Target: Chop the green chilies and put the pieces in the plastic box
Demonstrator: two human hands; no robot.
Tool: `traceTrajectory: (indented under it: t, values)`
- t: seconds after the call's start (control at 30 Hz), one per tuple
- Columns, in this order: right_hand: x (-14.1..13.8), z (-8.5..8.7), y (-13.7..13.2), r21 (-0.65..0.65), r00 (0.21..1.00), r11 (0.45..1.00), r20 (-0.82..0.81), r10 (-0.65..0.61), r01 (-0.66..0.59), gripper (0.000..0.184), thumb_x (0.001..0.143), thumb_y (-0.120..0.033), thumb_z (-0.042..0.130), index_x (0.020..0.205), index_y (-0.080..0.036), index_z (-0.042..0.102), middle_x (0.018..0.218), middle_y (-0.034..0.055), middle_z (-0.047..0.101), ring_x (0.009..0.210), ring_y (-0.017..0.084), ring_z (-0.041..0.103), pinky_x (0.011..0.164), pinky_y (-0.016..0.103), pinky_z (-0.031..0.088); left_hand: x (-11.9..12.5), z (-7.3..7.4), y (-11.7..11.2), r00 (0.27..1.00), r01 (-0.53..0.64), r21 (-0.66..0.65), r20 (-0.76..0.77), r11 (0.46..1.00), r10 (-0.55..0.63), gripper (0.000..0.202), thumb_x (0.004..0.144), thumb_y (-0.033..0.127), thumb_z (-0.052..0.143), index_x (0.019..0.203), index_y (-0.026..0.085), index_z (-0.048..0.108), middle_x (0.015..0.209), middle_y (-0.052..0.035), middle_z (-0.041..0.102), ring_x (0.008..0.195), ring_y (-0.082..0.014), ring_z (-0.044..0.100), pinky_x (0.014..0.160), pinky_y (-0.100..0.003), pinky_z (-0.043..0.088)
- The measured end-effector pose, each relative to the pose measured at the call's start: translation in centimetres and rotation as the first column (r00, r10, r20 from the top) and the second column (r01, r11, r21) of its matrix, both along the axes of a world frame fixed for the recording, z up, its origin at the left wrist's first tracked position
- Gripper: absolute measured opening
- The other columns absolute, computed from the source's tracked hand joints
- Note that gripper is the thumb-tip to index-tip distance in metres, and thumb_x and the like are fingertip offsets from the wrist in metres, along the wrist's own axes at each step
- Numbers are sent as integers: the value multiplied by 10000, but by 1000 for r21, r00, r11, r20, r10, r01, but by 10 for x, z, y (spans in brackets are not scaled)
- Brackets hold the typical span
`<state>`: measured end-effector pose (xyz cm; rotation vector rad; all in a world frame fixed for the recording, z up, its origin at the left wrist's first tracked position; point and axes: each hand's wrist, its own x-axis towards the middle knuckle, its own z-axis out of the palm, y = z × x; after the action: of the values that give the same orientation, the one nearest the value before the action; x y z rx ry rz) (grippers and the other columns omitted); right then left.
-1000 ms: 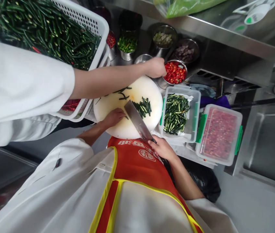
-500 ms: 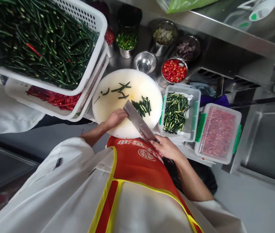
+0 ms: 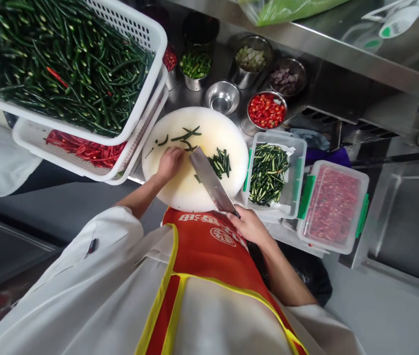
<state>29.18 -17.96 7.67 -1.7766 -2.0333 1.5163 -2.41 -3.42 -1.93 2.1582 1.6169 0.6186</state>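
My right hand (image 3: pixel 247 224) grips the handle of a cleaver (image 3: pixel 213 183). Its broad blade lies slantwise over the round white cutting board (image 3: pixel 180 195), the tip toward the board's middle. My left hand (image 3: pixel 170 162) is over the left part of the board, fingers curled together and pointing down; its fingertips are hidden, close beside a few whole green chilies (image 3: pixel 185 134). Right of the blade lies a small heap of cut green chili pieces (image 3: pixel 222 162), partly behind the cleaver. A small piece sits just left of the blade.
White baskets of green chilies (image 3: pixel 84 74) and red chilies (image 3: pixel 87 148) stand at left. Behind the board are a steel bowl (image 3: pixel 222 97) and a pot of cut red chilies (image 3: pixel 266 111). At right are a tub of cut green chilies (image 3: pixel 268 172) and a lidded meat-coloured box (image 3: pixel 335 204).
My left hand has moved from beside the blade up and left, toward the whole chilies. The cleaver stays nearly where it was, and a small chili piece now shows left of it.
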Motion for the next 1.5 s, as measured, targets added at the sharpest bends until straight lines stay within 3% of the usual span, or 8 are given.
traceTrajectory:
  t: [0.13,0.27,0.47,0.67,0.93,1.2,1.37,1.5]
  values:
    - [10,5,-4,-2,991,991,2,132,-132,255,970,-394,455,893,-224,628,764,33,701,690,202,637,637,277,409,0,8,31,995,18,-134,-90,991,-31,276,913,219,492,1073,174,712,1117,-102,649,1059,-247,589,925,-354,478]
    - [7,1,-2,-19,998,998,9,56,-56,254,970,-397,445,883,-225,611,765,30,695,718,203,647,638,271,420,-10,21,38,965,63,-200,-237,978,-111,272,865,146,478,986,181,718,1054,-99,650,982,-243,616,830,-335,491]
    - [-1,0,3,-56,999,997,12,-44,45,251,963,-411,448,970,-234,625,663,11,665,701,219,661,632,278,445,-25,25,1,942,112,-198,-291,974,-167,259,804,71,468,895,158,694,969,-100,662,840,-223,637,725,-317,494]
    - [-6,7,7,-87,1000,996,-6,-14,13,256,963,-404,452,1012,-230,634,666,4,666,689,216,665,633,278,448,-2,13,-46,942,290,-136,-137,947,-308,246,933,166,444,875,165,682,959,-102,660,887,-219,626,790,-330,525]
    - [6,29,14,-133,996,987,-6,89,-89,221,952,-367,475,924,-227,644,732,15,695,779,208,669,682,273,450,5,-1,-67,938,337,3,-87,942,-335,264,1006,220,422,962,172,678,1036,-88,673,930,-194,613,834,-327,527]
    - [-39,-8,28,13,990,992,60,128,-129,224,976,-319,445,973,-187,625,936,105,733,926,234,674,776,286,443,3,-8,-70,945,325,48,-48,945,-322,276,1011,229,415,975,178,684,1042,-90,685,923,-187,622,837,-334,538]
    - [-28,-9,23,-42,999,999,40,-10,12,253,970,-402,446,944,-213,612,654,14,663,689,208,652,633,272,429,-2,2,-53,953,304,28,-16,952,-304,273,1010,254,428,974,173,686,1034,-96,681,948,-186,632,857,-313,539]
    - [-3,5,9,-15,1000,1000,10,2,-2,277,972,-411,441,999,-218,639,775,45,719,761,222,671,652,278,443,-10,9,-4,993,116,38,-10,992,-116,286,991,241,419,997,165,695,1089,-109,668,985,-204,624,882,-319,527]
